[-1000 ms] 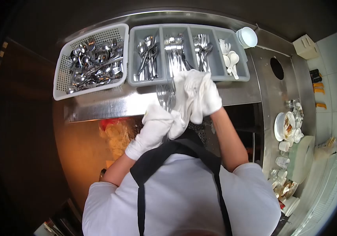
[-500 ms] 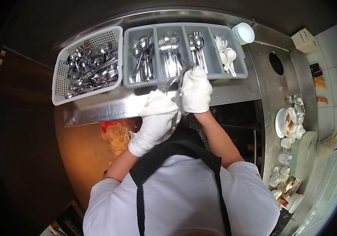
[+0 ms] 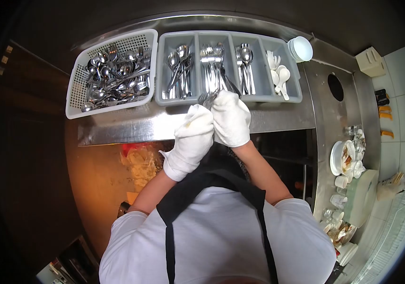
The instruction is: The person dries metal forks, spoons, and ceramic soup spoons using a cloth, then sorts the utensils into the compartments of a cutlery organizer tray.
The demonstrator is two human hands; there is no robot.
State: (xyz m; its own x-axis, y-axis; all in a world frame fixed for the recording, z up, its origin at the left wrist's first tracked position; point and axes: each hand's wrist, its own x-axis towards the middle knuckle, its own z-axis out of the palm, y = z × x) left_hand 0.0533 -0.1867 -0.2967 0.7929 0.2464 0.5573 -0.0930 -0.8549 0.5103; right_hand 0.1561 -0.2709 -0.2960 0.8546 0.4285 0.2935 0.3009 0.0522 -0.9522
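White gloves cover both of my hands, which meet just in front of the grey cutlery tray (image 3: pixel 183 101). Metal forks (image 3: pixel 207 99) stick up between them, their handles hidden by the gloves. My left hand (image 3: pixel 194 135) is closed around the forks from the left. My right hand (image 3: pixel 231 118) is closed against them from the right. The tray's compartments hold metal spoons (image 3: pixel 179 66), forks (image 3: pixel 212 66), a mixed group of metal cutlery (image 3: pixel 245 68) and white spoons (image 3: pixel 282 78).
A white perforated basket (image 3: pixel 77 94) of jumbled cutlery stands left of the tray. Pale bowls (image 3: pixel 300 49) are stacked at its right end. On the right-hand counter (image 3: pixel 323 123) are a round hole, used dishes (image 3: pixel 342 158) and cups.
The white cloth seen between my hands one second ago no longer shows. My hands have drawn together around the forks, and the metal pieces in the third compartment lie differently.
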